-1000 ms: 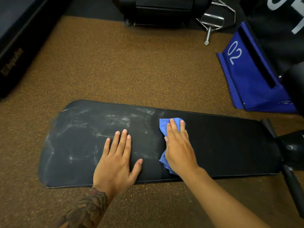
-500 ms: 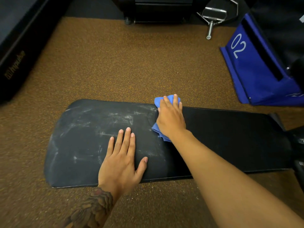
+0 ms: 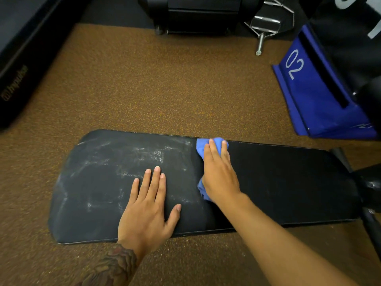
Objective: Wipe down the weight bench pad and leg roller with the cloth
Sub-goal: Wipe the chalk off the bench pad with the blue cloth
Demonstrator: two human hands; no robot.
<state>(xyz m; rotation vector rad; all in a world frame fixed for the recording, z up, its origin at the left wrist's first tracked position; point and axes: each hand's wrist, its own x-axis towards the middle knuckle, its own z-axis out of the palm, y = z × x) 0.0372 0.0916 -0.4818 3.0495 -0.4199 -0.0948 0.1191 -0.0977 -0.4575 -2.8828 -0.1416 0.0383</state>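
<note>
The long black bench pad runs left to right in front of me. Its left half carries white dusty smears; its right half looks dark and clean. My right hand presses a crumpled blue cloth flat on the pad near its far edge, at the border between smeared and clean parts. My left hand lies flat on the smeared part near the front edge, fingers spread, holding nothing. At the pad's right end a black rounded bench part shows; I cannot tell whether it is the leg roller.
Brown speckled rubber floor surrounds the bench. A blue wedge marked "02" stands at the right, with a dark bag above it. A chrome handle attachment and black equipment lie at the back. A black platform fills the far left.
My right hand slid the cloth from the pad's middle out to its far edge, then drew back a little toward me. My left hand stayed flat on the pad.
</note>
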